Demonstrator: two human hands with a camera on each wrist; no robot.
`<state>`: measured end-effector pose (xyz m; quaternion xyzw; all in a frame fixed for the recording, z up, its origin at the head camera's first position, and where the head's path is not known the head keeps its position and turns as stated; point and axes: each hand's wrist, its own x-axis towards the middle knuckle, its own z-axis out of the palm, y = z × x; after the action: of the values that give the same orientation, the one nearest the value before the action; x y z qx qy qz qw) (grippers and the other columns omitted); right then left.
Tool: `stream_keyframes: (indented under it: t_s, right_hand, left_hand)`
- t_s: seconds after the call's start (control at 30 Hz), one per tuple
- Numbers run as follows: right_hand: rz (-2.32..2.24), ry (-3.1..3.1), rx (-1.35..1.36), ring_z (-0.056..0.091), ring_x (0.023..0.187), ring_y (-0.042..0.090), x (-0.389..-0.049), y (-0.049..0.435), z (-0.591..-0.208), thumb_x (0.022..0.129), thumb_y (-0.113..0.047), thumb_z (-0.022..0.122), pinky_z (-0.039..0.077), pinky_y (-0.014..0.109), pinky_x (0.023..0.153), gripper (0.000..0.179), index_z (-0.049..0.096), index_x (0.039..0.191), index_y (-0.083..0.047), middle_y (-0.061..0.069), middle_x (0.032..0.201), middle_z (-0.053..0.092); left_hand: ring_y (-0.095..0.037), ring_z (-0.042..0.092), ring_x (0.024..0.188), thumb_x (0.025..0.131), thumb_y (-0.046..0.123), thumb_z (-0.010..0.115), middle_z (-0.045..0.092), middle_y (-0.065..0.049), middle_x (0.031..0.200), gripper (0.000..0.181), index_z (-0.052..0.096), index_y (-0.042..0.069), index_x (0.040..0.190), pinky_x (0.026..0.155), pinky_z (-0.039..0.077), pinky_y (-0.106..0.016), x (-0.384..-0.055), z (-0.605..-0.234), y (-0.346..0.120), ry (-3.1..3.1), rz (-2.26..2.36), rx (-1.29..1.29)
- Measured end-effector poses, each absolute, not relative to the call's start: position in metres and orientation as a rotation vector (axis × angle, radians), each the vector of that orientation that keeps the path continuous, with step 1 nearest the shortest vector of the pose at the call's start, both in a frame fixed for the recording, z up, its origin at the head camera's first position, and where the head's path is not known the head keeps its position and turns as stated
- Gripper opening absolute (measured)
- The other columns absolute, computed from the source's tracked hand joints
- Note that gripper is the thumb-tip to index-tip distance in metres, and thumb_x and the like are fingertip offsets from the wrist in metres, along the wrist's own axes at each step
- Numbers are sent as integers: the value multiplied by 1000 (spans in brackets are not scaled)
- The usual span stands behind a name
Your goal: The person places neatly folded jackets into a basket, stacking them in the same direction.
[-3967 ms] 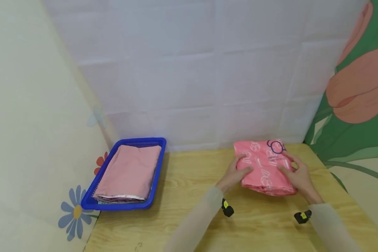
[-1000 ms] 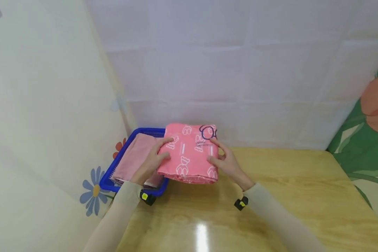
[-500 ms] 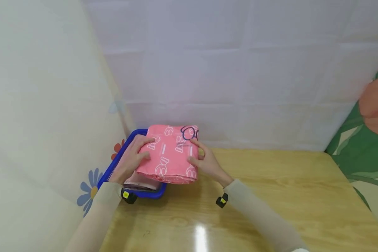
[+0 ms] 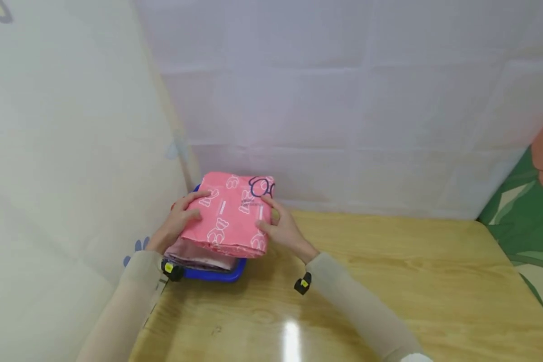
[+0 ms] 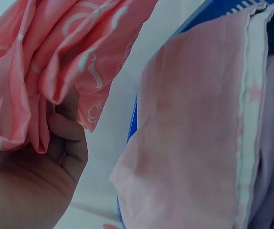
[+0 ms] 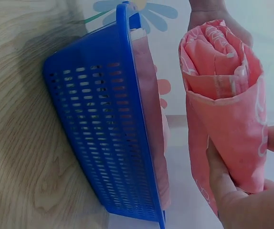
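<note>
A folded bright pink cloth (image 4: pixel 233 216) with white bear outlines and a dark blue print hangs above the blue plastic basket (image 4: pixel 213 276). My left hand (image 4: pixel 174 225) grips its left side, thumb on top and other fingers underneath. On the right side my right hand (image 4: pixel 286 229) pinches it the same way, as the right wrist view also shows. Below it, a folded pale pink cloth (image 5: pixel 189 119) with a white starred edge lies in the basket. In the right wrist view the bright pink cloth stands apart from the basket's contents, its layers rolled inside.
The basket stands on the wooden table (image 4: pixel 366 281) at its left end, close to the left wall (image 4: pixel 72 151). A pale sheet (image 4: pixel 321 100) hangs behind the table. Flower and leaf pictures decorate the side walls.
Both hands have carried the bright pink cloth from the right side of the table leftward, over the basket. It now covers most of the basket in the head view. The grip looks the same.
</note>
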<state>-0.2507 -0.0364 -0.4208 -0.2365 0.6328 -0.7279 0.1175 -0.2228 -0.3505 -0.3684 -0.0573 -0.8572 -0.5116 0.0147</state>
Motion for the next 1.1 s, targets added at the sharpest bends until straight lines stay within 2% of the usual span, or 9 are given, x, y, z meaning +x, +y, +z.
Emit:
stream_keyframes:
  t_s: [0.13, 0.2, 0.4, 0.5, 0.63, 0.7, 0.87, 0.97, 1.1]
  right_hand:
    - [-2146, 1840, -689, 71, 116, 47, -250, -51, -417, 100, 7, 64, 65, 39, 88, 77, 34, 167, -12, 31, 156, 48]
    - [-2150, 1843, -682, 70, 119, 47, -251, -60, -416, 99, 7, 64, 65, 39, 89, 76, 34, 167, -12, 30, 158, 46]
    - [-2156, 1831, -600, 66, 126, 49, -249, -82, -418, 97, 6, 67, 65, 40, 89, 78, 37, 166, -15, 26, 167, 35]
    - [-2138, 1846, -594, 66, 126, 47, -248, -90, -416, 98, 4, 68, 65, 39, 89, 78, 38, 166, -17, 23, 170, 30]
    - [-2114, 1887, -587, 70, 121, 42, -248, -98, -412, 99, 1, 68, 66, 38, 87, 76, 39, 166, -20, 19, 172, 28]
    - [-2109, 1908, -584, 72, 116, 38, -247, -101, -412, 99, 0, 69, 66, 37, 85, 75, 40, 166, -19, 21, 170, 32]
    - [-2110, 1934, -566, 74, 103, 28, -242, -109, -420, 99, 2, 69, 65, 34, 81, 74, 41, 165, -16, 26, 157, 51]
    - [-2128, 1920, -551, 73, 99, 21, -239, -114, -425, 99, 4, 68, 64, 29, 80, 73, 41, 165, -15, 25, 155, 54]
    - [-2113, 1929, -537, 69, 91, 14, -239, -118, -431, 100, 3, 66, 63, 27, 77, 72, 41, 165, -15, 25, 151, 58]
  left_hand:
    - [-33, 52, 118, 94, 13, 60, 36, -22, 167, 66, 47, 11, 159, 88, 45, -25, -222, -362, -362, -2674, -1538, -172]
    - [-32, 47, 125, 94, 13, 60, 34, -23, 169, 66, 46, 9, 159, 93, 41, -24, -220, -359, -367, -2682, -1515, -145]
    - [-12, 52, 107, 94, 8, 60, 38, -25, 165, 65, 46, 3, 158, 85, 44, -18, -216, -359, -383, -2673, -1490, -64]
    - [-7, 51, 103, 94, 8, 60, 43, -26, 161, 64, 46, 2, 157, 83, 45, -16, -215, -360, -389, -2669, -1473, -17]
    - [-10, 49, 107, 96, 11, 58, 44, -24, 160, 65, 46, 5, 159, 85, 43, -17, -217, -360, -396, -2677, -1456, 21]
    - [-15, 50, 111, 97, 13, 58, 43, -24, 161, 65, 44, 6, 160, 86, 44, -18, -217, -360, -398, -2693, -1462, 46]
    - [-33, 48, 126, 100, 20, 56, 38, -25, 165, 66, 41, 10, 164, 92, 45, -29, -214, -366, -402, -2732, -1430, 121]
    - [-40, 43, 136, 102, 21, 55, 36, -25, 168, 67, 38, 10, 165, 104, 44, -45, -211, -372, -404, -2712, -1410, 132]
    - [-44, 39, 143, 106, 21, 54, 36, -27, 168, 65, 33, 8, 167, 118, 35, -66, -208, -380, -407, -2700, -1388, 126]
